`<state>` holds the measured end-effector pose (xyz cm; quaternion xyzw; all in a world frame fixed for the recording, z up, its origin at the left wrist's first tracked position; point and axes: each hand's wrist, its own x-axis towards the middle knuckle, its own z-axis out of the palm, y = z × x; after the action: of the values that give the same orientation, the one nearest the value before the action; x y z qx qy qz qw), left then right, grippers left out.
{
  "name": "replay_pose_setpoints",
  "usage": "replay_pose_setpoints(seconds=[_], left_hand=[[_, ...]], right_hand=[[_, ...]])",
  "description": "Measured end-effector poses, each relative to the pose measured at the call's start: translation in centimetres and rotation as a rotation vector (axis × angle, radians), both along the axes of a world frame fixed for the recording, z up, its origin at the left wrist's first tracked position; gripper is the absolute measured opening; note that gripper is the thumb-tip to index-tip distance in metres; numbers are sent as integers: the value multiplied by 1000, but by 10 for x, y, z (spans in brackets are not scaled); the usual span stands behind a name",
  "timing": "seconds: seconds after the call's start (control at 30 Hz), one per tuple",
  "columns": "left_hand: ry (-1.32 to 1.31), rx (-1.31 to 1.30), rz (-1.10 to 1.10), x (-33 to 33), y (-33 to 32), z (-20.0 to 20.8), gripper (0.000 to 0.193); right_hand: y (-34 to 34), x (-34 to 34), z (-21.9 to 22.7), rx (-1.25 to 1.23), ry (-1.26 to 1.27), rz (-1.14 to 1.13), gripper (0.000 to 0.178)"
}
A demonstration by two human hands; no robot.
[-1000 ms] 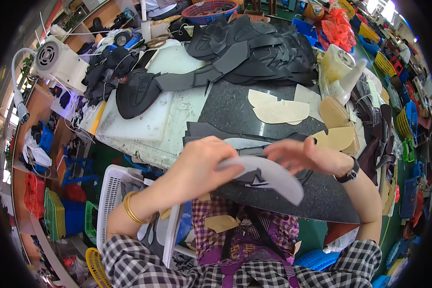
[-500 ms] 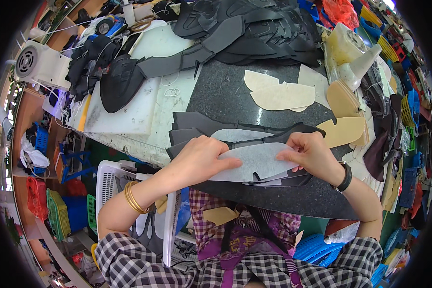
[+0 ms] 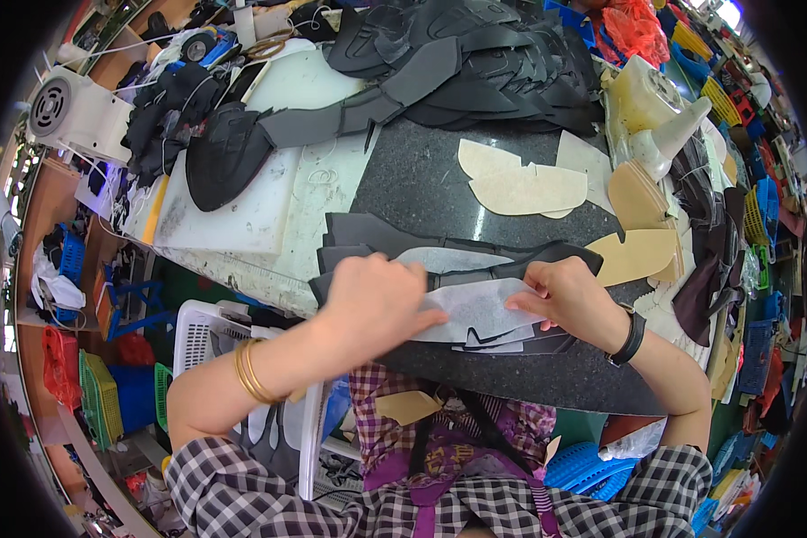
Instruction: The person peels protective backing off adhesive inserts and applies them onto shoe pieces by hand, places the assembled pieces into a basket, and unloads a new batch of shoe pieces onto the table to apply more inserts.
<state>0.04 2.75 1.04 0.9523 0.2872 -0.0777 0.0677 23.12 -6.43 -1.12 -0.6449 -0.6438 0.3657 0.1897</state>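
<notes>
Speckled dark worktop (image 3: 529,386) shows around black pieces (image 3: 368,231), partly hidden by a pale, curved piece (image 3: 480,307) in front of the person. The right hand (image 3: 569,296) pinches that piece's right end between thumb and fingers; the left hand (image 3: 375,294), blurred, has its thumb by the left end, its curled fingertips hidden, so whether they grip I cannot tell. Up top, a red bag (image 3: 635,34) is cut off
</notes>
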Motion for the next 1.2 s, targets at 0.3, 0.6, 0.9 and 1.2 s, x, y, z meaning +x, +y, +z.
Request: replay_pose_setpoints(seconds=[0.3, 0.6, 0.9, 1.2], left_hand=[[-204, 320, -624, 0, -57, -17, 46], [-350, -36, -416, -6, -48, -45, 67], [-364, -463, -405, 16, -14, -12, 41], [-525, 482, 159, 2, 201, -59, 30]], right_hand=[[5, -1, 4, 190, -544, 287, 41], [75, 25, 14, 533, -629, 46, 26], [96, 42, -16, 583, -558, 112, 26], [101, 50, -6, 651, -287, 59, 13]])
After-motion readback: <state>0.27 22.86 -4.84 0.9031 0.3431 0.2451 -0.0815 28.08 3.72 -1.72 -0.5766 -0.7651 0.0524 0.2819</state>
